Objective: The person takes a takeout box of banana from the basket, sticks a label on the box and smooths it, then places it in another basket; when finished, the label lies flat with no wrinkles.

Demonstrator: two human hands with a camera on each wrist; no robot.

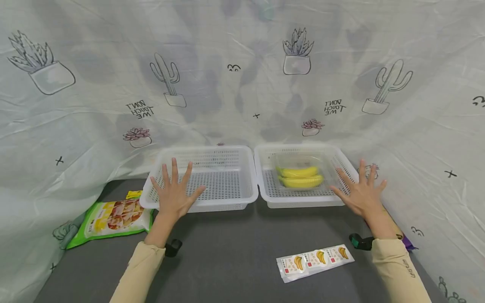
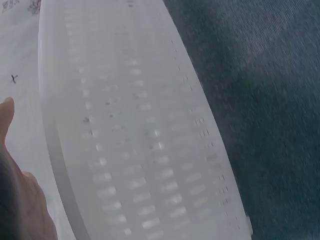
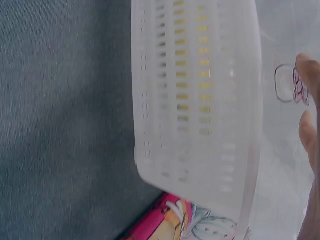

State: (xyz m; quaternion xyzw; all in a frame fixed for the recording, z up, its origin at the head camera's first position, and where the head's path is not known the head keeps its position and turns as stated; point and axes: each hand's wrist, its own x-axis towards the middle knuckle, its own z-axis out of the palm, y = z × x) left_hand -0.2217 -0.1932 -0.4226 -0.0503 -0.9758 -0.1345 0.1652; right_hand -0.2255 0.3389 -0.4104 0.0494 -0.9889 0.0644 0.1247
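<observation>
My left hand (image 1: 175,195) is held with fingers spread over the left front corner of a white perforated plastic basket (image 1: 217,206). It holds nothing. At the right, my right hand (image 1: 363,197), also spread and holding nothing, is by the front right corner of a second white basket (image 1: 303,203). Inside that basket lies a clear plastic box with yellow bananas (image 1: 301,182). The left wrist view shows the basket's slotted side wall (image 2: 135,125) beside part of the hand. In the right wrist view, yellow shows through the slots of the basket wall (image 3: 195,90).
A green and white food bag (image 1: 117,216) lies left of the baskets. A strip of banana-printed labels (image 1: 314,263) rests on the dark table (image 1: 227,261). A purple-edged packet (image 1: 409,244) is partly hidden behind my right forearm. A printed sheet (image 1: 235,97) surrounds the back and sides.
</observation>
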